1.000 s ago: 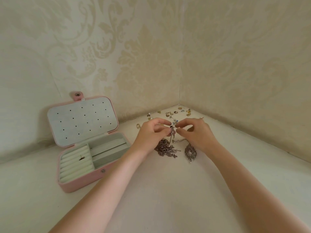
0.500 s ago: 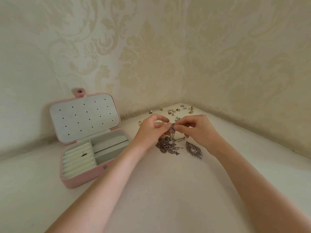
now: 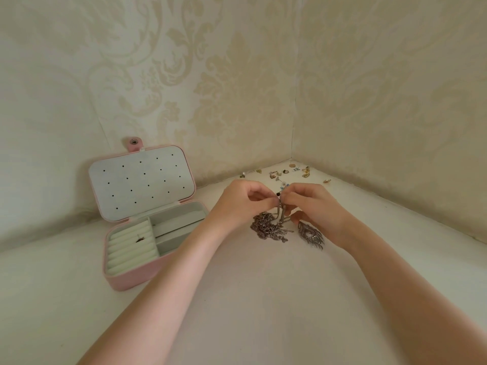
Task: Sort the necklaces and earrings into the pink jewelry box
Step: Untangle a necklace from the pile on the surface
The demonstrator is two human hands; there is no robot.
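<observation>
Both hands have drawn closer together over the chain since a moment ago, and the pendant now lies beside the right wrist rather than under the hand.

Far left sits the box [image 3: 147, 222], lid propped open against the wall, its long axis running left-front to right-back. One small dark piece [image 3: 139, 239] is tucked in the ring rolls; the longer trays beside them hold nothing I can see. The box lies well apart from the hands, off to the left, so the left hand [image 3: 242, 201] is the nearer one for any carry across.

That hand has thumb and forefinger pinched on the chain [image 3: 266, 225]. The right hand [image 3: 313, 206] pinches the same strand just beside it, fingertips nearly touching. Most of the chain is heaped on the table [image 3: 263, 299] below the hands, a short tail trailing right. The pendant [image 3: 312, 234] lies flat, touching or very near the right wrist.

Behind the hands, the earrings [image 3: 287, 173] are scattered toward the corner.

Exactly what the fingertips are working, perhaps a clasp or knot, is hidden between them. Whether the pendant is joined to this chain I cannot tell.
</observation>
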